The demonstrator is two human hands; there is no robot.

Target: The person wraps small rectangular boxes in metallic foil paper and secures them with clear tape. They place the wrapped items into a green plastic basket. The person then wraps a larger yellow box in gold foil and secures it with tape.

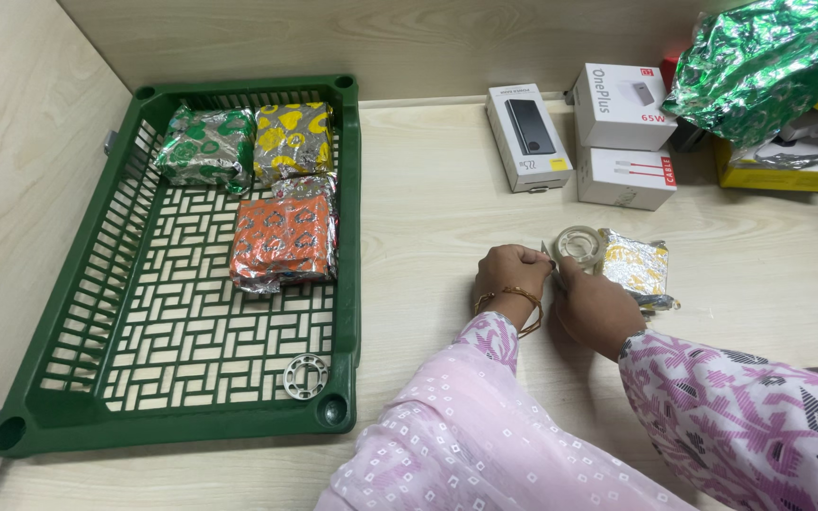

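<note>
Clear plastic is what the small tape roll (578, 243) is made of, and it is held up on edge just above the pale wooden counter (428, 199), between the two hands and touching the near side of a small parcel wrapped in silver foil with yellow print (634, 268). The left hand (511, 272) is curled closed, its fingertips pinched at the roll's left rim, seemingly on the loose end of the tape, though the end itself is too small to be made out. The right hand (595, 305) is closed round the roll's lower edge, thumb and forefinger set on the rim.

The roll is judged light and stiff, with a smooth, somewhat slippery outer face; it is best gripped across the rim or through the hollow core, away from the sticky band. The foil parcel is judged light too, its wrapping thin, crinkled and easily torn or dented, so it is better held by its flat faces than by the loose folded ends.

To the left, a green plastic basket (345, 227) holds three wrapped parcels, green (205, 144), yellow (293, 138) and orange (281, 238), and a small ring-shaped item (305, 376). White product boxes (620, 106) stand at the back, beside crumpled green foil (769, 61).
</note>
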